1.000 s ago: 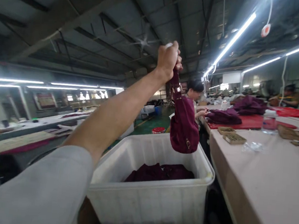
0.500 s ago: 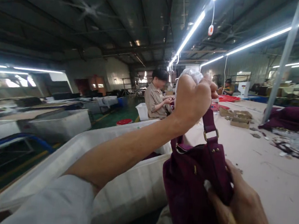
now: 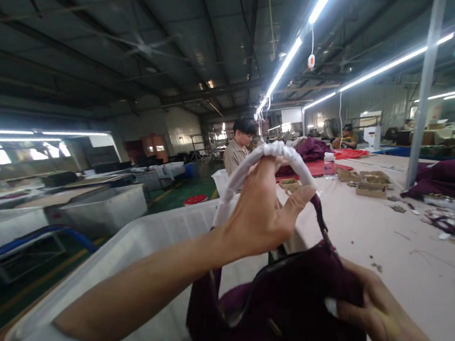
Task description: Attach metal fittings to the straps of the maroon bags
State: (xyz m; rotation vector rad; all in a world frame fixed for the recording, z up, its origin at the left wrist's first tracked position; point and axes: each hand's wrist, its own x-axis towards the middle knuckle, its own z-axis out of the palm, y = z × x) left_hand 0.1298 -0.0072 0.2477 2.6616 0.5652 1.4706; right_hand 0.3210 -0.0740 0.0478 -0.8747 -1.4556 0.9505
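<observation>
A dark purple handbag (image 3: 297, 316) hangs in front of me, its zipped top gaping and partly in shadow. Its arched handle (image 3: 247, 167) is wrapped in clear-white plastic. My left hand (image 3: 259, 211) is closed on the handle near the top of the arch, the thumb lying toward its right side; the fingertips are partly hidden. At the bag's upper right side, my right hand (image 3: 379, 308) pinches the purple fabric, thumb in front and fingers behind.
A pale work table (image 3: 403, 262) stretches along the right, carrying small cardboard boxes (image 3: 371, 190), a bottle (image 3: 328, 164) and purple cloth (image 3: 452, 176). A large white bin (image 3: 155, 249) stands at left below my arm. Beyond it sits a co-worker (image 3: 235, 147). A metal post (image 3: 424, 98) rises at right.
My left hand has come lower and turned, showing the wrapped handle as a full arch. The handbag has swung wider toward the left, and its opening now gapes. My right hand still holds its side.
</observation>
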